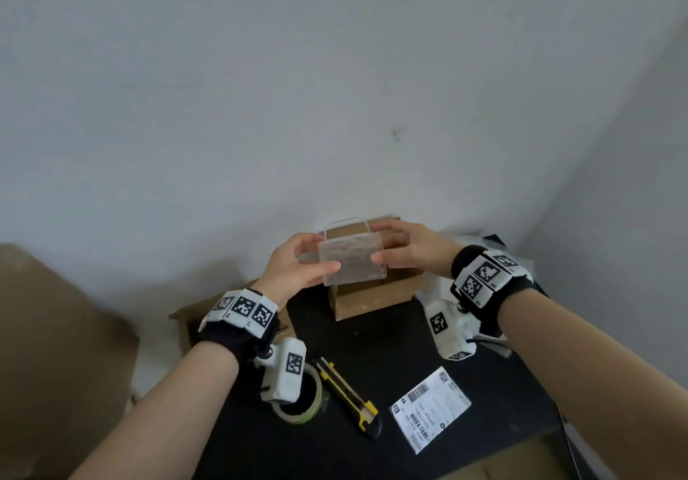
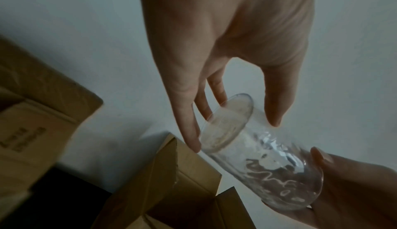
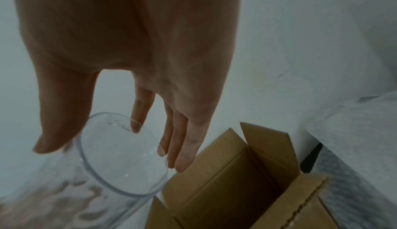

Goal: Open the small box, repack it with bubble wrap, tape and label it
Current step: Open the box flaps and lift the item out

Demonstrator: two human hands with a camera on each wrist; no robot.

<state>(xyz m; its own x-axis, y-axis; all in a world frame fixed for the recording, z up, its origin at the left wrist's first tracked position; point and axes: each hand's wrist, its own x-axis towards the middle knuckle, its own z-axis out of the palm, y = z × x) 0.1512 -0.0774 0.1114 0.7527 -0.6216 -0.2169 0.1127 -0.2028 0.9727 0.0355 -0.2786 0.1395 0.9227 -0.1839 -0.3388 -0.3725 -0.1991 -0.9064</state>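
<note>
A clear drinking glass [image 1: 352, 261] with printed marks lies sideways in the air, held between both hands. My left hand [image 1: 325, 252] pinches its thick base [image 2: 227, 122] between thumb and fingers. My right hand [image 1: 373, 241] pinches the open rim [image 3: 122, 156] the same way. Just below and behind the glass the small brown box [image 1: 372, 293] stands on the black table with its flaps [image 3: 264, 137] open and its inside empty as far as the right wrist view shows. Bubble wrap [image 3: 354, 147] lies to the right of the box.
On the black table [image 1: 391, 349] near me lie a tape roll [image 1: 298, 401], a yellow utility knife [image 1: 348, 397] and a shipping label [image 1: 430, 409]. Another open carton [image 1: 186, 315] and a big cardboard sheet [image 1: 44, 349] stand at the left. A white wall rises behind.
</note>
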